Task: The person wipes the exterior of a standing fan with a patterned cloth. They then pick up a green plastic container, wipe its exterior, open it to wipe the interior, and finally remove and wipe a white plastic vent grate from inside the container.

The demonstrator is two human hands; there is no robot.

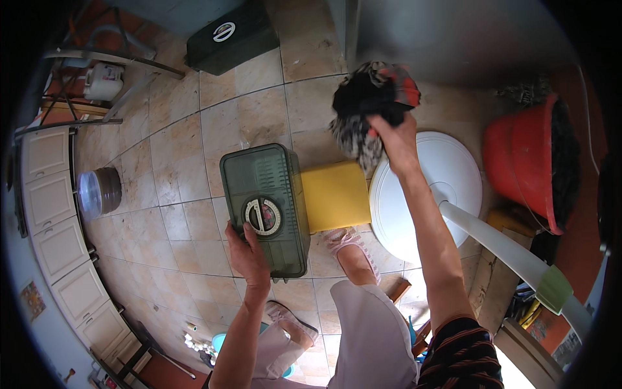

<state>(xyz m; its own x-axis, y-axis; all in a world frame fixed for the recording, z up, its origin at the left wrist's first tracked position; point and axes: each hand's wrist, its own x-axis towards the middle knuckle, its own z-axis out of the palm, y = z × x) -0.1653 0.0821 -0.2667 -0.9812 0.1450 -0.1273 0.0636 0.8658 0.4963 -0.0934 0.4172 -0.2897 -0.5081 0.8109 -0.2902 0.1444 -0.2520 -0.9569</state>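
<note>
My right hand point(396, 141) grips a bunched cloth point(367, 97), black with patterned and red parts, held up in front of me above the tiled floor. At the near left side of a dark green plastic box point(257, 185) is my left hand point(250, 253), its thumb on the lid beside a round white-rimmed handle point(263, 217). The fingers along the box's side are partly hidden. A yellow block or stool point(335, 197) lies just right of the box, by my foot.
A white round pedestal base point(437, 146) and a red bucket point(517, 155) with dark contents stand at the right. Another dark green box point(243, 44) stands farther ahead. Clear round containers point(92, 194) are at the left, near white cabinets point(53, 199).
</note>
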